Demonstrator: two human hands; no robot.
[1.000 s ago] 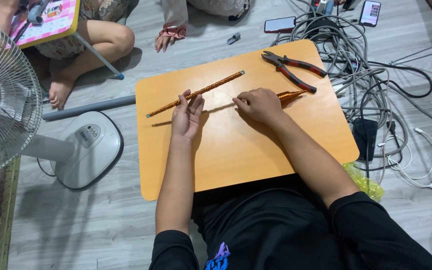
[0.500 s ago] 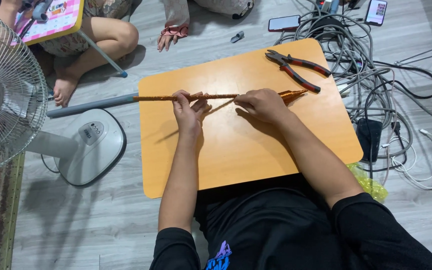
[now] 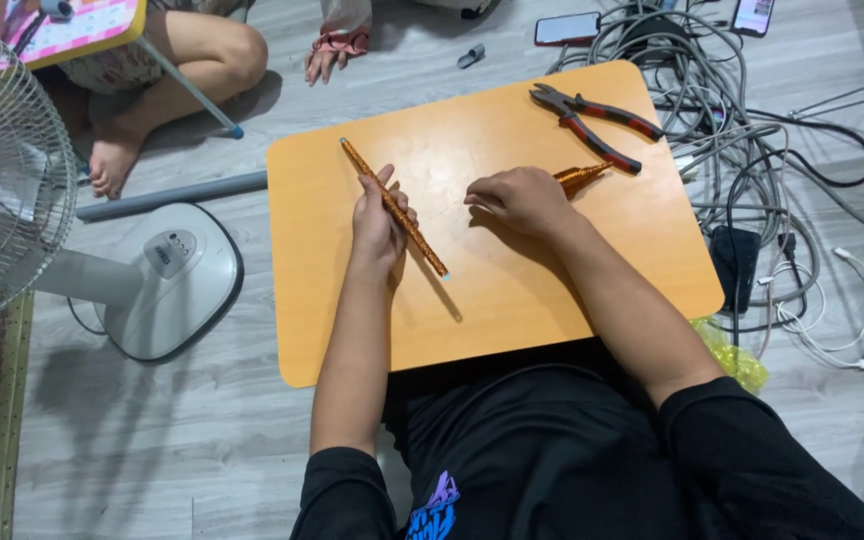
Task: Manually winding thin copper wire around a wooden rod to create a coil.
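Seated on the floor, I grip a copper-wrapped rod in my left hand, holding it aslant above the orange lap table. My right hand is curled over a second copper-wound piece lying on the board. Red-handled pliers rest near the far edge, tangled cables just beyond.

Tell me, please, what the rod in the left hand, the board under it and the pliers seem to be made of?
The rod in the left hand looks wound in bare copper wire: orange-brown, ribbed, with a metallic glint. The board looks like smooth laminated wood or plastic, an even matt orange with rounded corners. The pliers seem dark steel at the head, with red and black grips, probably rubber or plastic.
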